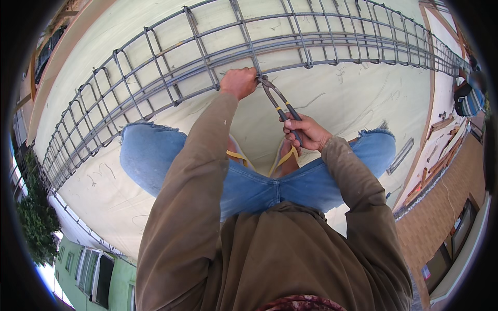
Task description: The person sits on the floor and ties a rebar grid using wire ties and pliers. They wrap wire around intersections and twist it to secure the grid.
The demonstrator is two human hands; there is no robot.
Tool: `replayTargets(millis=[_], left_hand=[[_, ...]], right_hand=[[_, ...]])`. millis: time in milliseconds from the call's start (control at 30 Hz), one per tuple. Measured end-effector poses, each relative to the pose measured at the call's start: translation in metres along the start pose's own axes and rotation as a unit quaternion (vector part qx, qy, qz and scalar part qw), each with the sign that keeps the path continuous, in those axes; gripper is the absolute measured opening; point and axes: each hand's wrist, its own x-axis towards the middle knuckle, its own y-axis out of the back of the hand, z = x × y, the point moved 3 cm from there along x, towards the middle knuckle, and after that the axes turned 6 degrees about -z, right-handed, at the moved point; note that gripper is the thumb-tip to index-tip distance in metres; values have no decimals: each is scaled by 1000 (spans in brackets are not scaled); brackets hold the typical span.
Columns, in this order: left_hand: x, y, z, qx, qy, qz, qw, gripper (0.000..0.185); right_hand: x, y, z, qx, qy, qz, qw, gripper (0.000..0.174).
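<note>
A long cage of steel rebar (155, 58) arcs across the ground in front of me, with stirrups crossing its lengthwise bars. My left hand (239, 82) is closed around the cage's near bar, beside a stirrup; its fingertips are hidden. In my right hand (307, 132) are end-cutting nippers (274, 95) with dark grey handles and yellow bands. Their jaws meet the crossing of stirrup and near bar, right next to my left fist. Whether the jaws grip tie wire there is too small to tell.
Loose bits of wire (103, 173) lie on the pale sheet (342, 97). A narrow metal frame (400, 156) rests beyond my right knee. Timber pieces (424, 180) lie farther right. Another person (470, 95) is near the cage's far right end. A green building (124, 278) stands lower left.
</note>
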Motion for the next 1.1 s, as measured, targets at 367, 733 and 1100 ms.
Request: replayTargets(millis=[367, 733, 1100], left_hand=[[1, 1, 1, 10, 8, -13, 1000, 31], [1, 1, 0, 4, 11, -15, 1000, 30], [1, 0, 0, 9, 6, -14, 1000, 30]], right_hand=[[-14, -3, -20, -490, 99, 224, 836, 62], [0, -17, -1, -807, 59, 357, 468, 60], [5, 11, -11, -621, 84, 268, 731, 43]])
